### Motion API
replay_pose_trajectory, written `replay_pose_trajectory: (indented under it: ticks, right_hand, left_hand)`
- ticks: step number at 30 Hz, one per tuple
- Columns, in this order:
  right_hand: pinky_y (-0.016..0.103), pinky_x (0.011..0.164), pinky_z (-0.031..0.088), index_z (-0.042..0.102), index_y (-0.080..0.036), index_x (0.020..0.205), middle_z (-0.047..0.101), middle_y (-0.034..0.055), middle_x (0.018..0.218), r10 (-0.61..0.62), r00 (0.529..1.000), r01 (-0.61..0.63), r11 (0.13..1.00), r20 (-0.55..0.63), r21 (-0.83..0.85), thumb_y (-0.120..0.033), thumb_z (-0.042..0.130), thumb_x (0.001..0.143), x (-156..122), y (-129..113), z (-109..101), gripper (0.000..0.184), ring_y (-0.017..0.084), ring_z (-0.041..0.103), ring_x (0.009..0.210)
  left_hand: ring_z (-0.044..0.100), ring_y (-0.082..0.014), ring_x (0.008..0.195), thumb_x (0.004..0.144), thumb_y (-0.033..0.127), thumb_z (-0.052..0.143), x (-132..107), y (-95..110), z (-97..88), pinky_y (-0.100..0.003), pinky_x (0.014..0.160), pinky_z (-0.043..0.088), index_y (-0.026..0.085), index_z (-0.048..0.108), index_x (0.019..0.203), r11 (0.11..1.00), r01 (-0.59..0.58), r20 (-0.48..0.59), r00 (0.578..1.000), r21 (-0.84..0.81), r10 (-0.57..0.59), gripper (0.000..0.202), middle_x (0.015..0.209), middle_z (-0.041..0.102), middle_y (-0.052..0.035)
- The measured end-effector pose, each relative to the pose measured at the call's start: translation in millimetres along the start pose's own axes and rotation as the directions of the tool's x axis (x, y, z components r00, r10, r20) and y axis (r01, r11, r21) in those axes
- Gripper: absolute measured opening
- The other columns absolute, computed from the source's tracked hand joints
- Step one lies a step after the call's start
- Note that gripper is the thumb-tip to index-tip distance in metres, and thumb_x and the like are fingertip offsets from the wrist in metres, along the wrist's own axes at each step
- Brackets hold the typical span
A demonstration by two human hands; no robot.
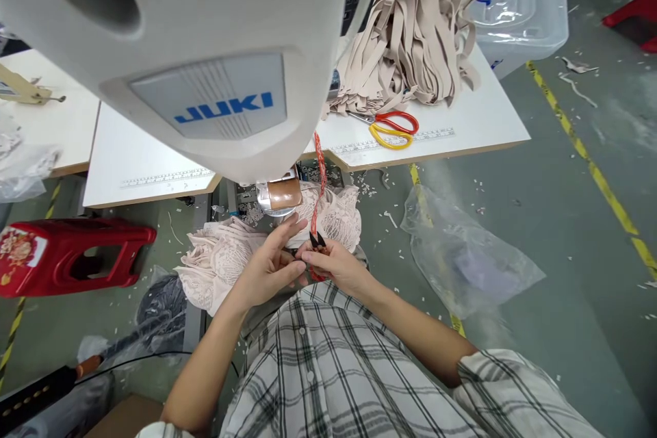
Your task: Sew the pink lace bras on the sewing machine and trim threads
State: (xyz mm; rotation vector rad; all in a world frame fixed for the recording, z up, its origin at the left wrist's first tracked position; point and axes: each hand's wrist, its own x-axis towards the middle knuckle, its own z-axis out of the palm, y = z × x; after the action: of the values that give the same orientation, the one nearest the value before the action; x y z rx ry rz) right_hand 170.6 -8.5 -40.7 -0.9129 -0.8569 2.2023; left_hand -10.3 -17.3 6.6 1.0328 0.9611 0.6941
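Small dark-bladed thread snips [317, 241] sit in my right hand [336, 265], fingers wrapped round them and blades pointing away from me. A red braided cord [321, 181] runs from the snips up to the sewing machine. Close beside, my left hand [272, 263] has its fingers curled, with thumb and fingertips near the snips; what they pinch is too small to make out. Beyond both hands lies pale pink lace fabric [345, 215] over my lap. A bundle of similar lace pieces [218, 263] rests left of my left hand.
The white JUKI machine head [230, 48] hangs over the table [493, 126]. Red-and-yellow scissors [393, 130] lie beside a heap of beige straps [410, 34]. A red stool [110, 253] stands left; a plastic bag [462, 253] lies on the floor right.
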Motion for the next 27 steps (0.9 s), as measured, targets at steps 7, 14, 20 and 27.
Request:
replay_pose_trajectory:
  ticks: [7, 14, 20, 27]
  right_hand:
    - [0.029, 0.065, 0.041, 0.063, -0.022, 0.073, 0.060, 0.0008, 0.069, -0.365, 0.914, 0.259, 0.860, -0.176, -0.439, -0.043, 0.063, 0.089, -4, 3, 3, 0.026, 0.016, 0.054, 0.067]
    - [0.031, 0.063, 0.038, 0.065, -0.024, 0.074, 0.053, 0.0004, 0.067, -0.677, 0.694, 0.336, 0.607, -0.247, -0.721, -0.035, 0.060, 0.091, -4, 11, 4, 0.021, 0.016, 0.046, 0.063]
    - [0.027, 0.060, 0.035, 0.057, -0.021, 0.076, 0.043, -0.0030, 0.065, -0.376, 0.845, 0.237, 0.900, -0.380, -0.365, -0.049, 0.061, 0.088, 2, 13, 4, 0.031, 0.013, 0.039, 0.060]
    - [0.026, 0.055, 0.029, 0.056, -0.020, 0.076, 0.040, -0.0045, 0.060, -0.257, 0.916, 0.193, 0.956, -0.308, -0.223, -0.055, 0.063, 0.086, 1, 10, 2, 0.037, 0.011, 0.033, 0.055]
  left_hand:
    - [0.068, -0.0107, 0.072, 0.089, 0.029, 0.067, 0, -3, 8.6, -0.026, 0.064, 0.057, 0.031, 0.043, 0.138, 0.997, -0.035, -0.115, 0.992, 0.069, 0.043, 0.055, 0.151, 0.044, -0.0140]
    - [0.063, -0.0160, 0.085, 0.087, 0.028, 0.067, 6, -20, 23.8, -0.026, 0.070, 0.055, 0.020, 0.060, 0.091, 0.878, -0.189, -0.368, 0.854, 0.440, 0.368, 0.012, 0.095, 0.062, -0.0046]
    - [0.061, -0.0171, 0.095, 0.091, 0.026, 0.063, 7, -24, 29.0, -0.028, 0.080, 0.055, 0.022, 0.062, 0.100, 0.871, -0.209, -0.413, 0.815, 0.445, 0.407, 0.010, 0.101, 0.059, -0.0049]
    - [0.061, -0.0163, 0.093, 0.091, 0.026, 0.064, 7, -24, 30.1, -0.027, 0.078, 0.056, 0.022, 0.063, 0.100, 0.863, -0.203, -0.426, 0.803, 0.463, 0.418, 0.011, 0.101, 0.060, -0.0047]
